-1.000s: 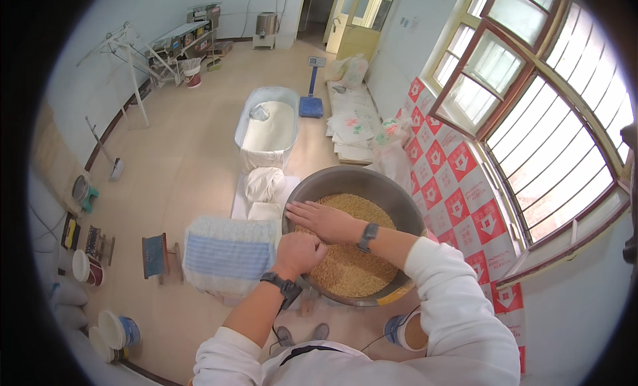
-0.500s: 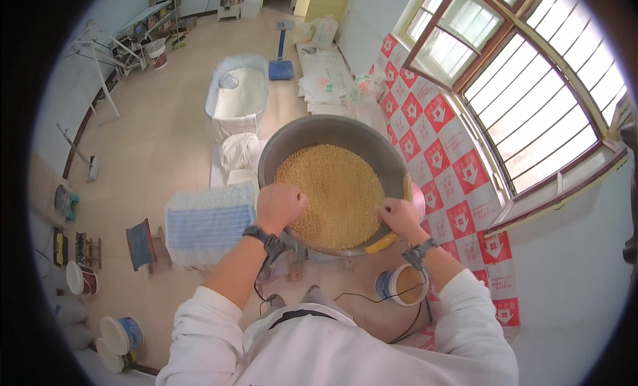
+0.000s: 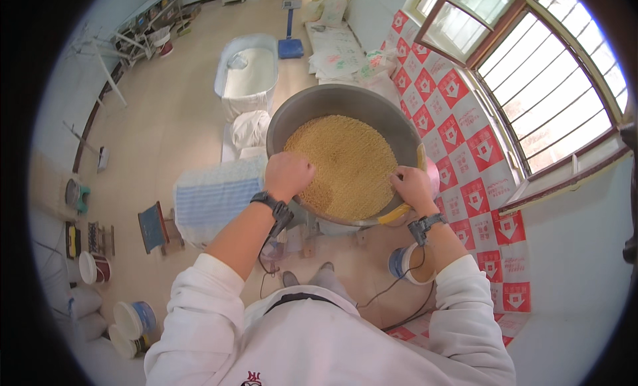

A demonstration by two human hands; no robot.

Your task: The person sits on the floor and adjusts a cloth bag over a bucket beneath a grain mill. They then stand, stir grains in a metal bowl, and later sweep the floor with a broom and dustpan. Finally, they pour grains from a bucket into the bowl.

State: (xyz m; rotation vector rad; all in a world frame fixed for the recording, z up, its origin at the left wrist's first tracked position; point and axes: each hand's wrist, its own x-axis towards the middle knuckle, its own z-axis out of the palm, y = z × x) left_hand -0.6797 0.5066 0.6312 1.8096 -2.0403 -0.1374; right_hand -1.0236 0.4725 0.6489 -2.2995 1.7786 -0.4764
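Both hands clutch the big metal basin's (image 3: 345, 103) near rim: left hand (image 3: 287, 175) fisted, right hand (image 3: 412, 187) curled over it. Yellow grain (image 3: 345, 163) fills it. A blue-striped sack (image 3: 216, 196) sits just left of the left grip; a small tub (image 3: 407, 265) below the right.

Golden grain in a grey basin, red-and-white sheeting beside it

Between the left hand (image 3: 287, 176) and right hand (image 3: 412, 187) lies golden-yellow grain (image 3: 349, 165) in a dull grey metal basin (image 3: 319, 107); both wrists wear black watches. Right of the right hand is a red-and-white diamond-patterned sheet (image 3: 475, 153). Left of the left hand sits a pale blue-and-white striped sack (image 3: 212, 200). The sleeves (image 3: 212, 306) are white, the floor (image 3: 173, 120) beige.
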